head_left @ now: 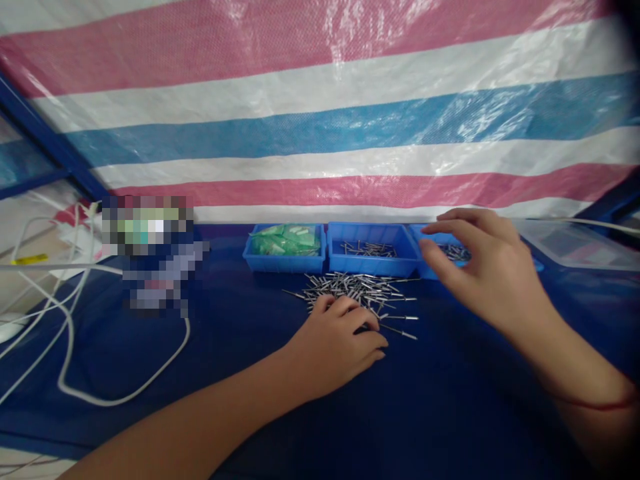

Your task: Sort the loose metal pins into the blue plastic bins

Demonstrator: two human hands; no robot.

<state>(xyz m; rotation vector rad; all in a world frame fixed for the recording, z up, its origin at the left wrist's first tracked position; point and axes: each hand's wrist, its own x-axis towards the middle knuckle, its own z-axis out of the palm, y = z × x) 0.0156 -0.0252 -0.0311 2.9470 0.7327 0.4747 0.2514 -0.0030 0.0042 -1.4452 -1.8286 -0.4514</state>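
Observation:
My left hand (337,347) rests palm down at the near edge of a loose pile of blind rivets (355,288) on the blue tabletop. Its fingers are bent but apart, and nothing shows in them; the underside of the palm is hidden. Raised in front of the right blue bin (427,267) is my right hand (490,267), thumb and fingers spread with nothing visible between them. Part of that bin and the rivets (455,252) inside it are covered by this hand. The middle blue bin (373,268) holds some rivets too.
A left blue bin (285,265) contains a green plastic bag (285,240). White cables (67,333) loop over the table's left side, near a pixelated patch. A clear plastic lid or tray (575,243) lies at the right. Striped plastic sheeting (320,133) hangs behind the bins.

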